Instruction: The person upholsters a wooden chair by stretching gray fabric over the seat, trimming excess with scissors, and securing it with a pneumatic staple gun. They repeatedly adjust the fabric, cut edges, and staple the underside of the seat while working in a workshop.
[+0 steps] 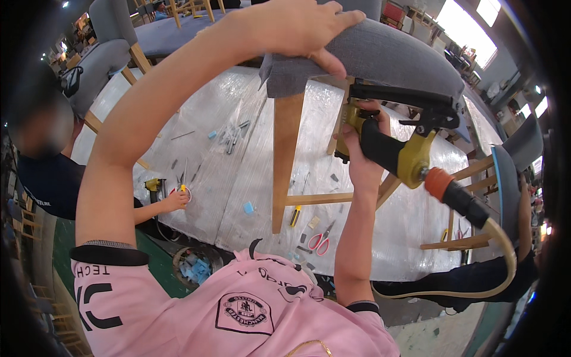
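A grey upholstered chair (392,56) with wooden legs stands before me, its seat raised near the top of the view. My left hand (303,30) rests on the seat cover near the corner, thumb and index finger spread; its other fingers are partly hidden. Below the seat edge, my right hand (364,157) is wrapped round a yellow and black air staple gun (386,140). The gun's nose is close to the seat's underside; whether it touches is hidden. From its orange coupling (438,182) a beige hose (508,256) curves down.
On the film-covered table (232,190) lie red-handled scissors (321,239), a yellow-handled screwdriver (295,216) and blue scraps. At left, a co-worker's hand (174,202) is near another staple gun (156,185). A bucket of blue scraps (195,268) stands below. More chairs (505,184) flank the table.
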`<state>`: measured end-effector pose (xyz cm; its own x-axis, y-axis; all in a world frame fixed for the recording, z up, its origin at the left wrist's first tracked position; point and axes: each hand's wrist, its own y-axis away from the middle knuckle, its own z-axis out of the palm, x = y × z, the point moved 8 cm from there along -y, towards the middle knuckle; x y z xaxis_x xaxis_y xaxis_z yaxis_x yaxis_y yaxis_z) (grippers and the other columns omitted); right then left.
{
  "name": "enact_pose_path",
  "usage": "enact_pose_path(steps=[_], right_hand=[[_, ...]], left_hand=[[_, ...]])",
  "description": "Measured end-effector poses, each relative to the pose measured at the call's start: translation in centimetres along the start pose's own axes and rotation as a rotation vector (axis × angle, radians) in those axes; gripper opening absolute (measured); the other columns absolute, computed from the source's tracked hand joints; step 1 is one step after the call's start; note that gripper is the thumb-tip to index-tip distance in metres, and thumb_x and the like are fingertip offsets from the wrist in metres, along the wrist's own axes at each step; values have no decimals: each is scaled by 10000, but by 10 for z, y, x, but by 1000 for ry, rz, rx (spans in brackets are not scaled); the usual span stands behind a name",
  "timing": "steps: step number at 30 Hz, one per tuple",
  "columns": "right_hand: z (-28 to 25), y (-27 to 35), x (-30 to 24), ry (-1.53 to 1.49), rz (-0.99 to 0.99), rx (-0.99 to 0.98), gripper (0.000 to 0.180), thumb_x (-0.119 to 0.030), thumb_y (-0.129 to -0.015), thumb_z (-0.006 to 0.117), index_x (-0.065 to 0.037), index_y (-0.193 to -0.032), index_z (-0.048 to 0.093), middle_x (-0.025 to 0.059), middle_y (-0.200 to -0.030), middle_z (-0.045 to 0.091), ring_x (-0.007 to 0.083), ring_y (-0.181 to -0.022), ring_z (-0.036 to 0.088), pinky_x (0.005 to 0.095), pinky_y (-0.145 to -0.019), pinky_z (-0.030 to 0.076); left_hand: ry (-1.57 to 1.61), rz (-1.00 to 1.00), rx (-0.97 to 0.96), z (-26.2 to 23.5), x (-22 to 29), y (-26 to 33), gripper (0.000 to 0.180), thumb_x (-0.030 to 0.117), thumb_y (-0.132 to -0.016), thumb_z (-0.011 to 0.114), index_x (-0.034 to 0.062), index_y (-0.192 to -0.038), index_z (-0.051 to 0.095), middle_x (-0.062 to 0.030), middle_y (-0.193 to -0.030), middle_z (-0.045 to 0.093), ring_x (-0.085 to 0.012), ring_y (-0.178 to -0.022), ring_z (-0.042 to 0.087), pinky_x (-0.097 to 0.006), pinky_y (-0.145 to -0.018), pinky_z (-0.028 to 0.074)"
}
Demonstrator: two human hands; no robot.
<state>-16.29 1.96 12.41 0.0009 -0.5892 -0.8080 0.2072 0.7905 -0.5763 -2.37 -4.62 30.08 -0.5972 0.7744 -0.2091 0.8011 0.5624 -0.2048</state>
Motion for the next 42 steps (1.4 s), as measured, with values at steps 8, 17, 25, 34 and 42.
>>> enact_pose_path(steps=[8, 17, 25, 34, 42], right_hand=[[14, 8, 4, -88, -25, 11, 417, 121, -885, 633, -35, -1264, 554, 118, -1393, 497, 196, -1092, 605, 298, -765, 648], [38, 21, 0, 257, -156, -179, 391, -4, -920, 692, -48, -1274, 533, 119, -1318, 536, 201, -996, 649, 324, -817, 583], [40, 21, -11, 221, -32, -157, 388, -9, -856, 693, -76, -1229, 608, 96, -1188, 639, 231, -1098, 615, 377, -989, 483], [41, 11, 2, 87, -175, -160, 395, 50, -890, 704, -35, -1250, 565, 126, -1392, 495, 219, -1131, 597, 330, -838, 611], [35, -9, 0, 90, -70, -185, 425, 29, -890, 710, -36, -1282, 560, 106, -1444, 476, 226, -1218, 581, 346, -820, 659]], left_hand=[[-408, -120, 274, 20, 29, 20, 1002, 451, -855, 780, 105, -1632, 251, -251, -1438, 483, -379, -1168, 590, -508, -970, 477], [-650, -213, 403, 46, 27, 17, 893, 338, -886, 770, 210, -1628, 290, -195, -1416, 520, -369, -1218, 583, -518, -951, 497], [-507, -206, 528, 43, 34, 25, 1004, 74, -769, 779, 280, -1629, 303, -156, -1368, 506, -368, -1166, 556, -502, -863, 485], [-517, -205, 557, 41, 26, 22, 1025, 102, -756, 796, 280, -1632, 293, -159, -1383, 498, -370, -1178, 546, -503, -895, 483], [82, -17, 328, 20, -43, 10, 873, 453, -882, 779, 206, -1606, 359, -186, -1544, 474, -360, -1359, 532, -467, -1144, 450]])
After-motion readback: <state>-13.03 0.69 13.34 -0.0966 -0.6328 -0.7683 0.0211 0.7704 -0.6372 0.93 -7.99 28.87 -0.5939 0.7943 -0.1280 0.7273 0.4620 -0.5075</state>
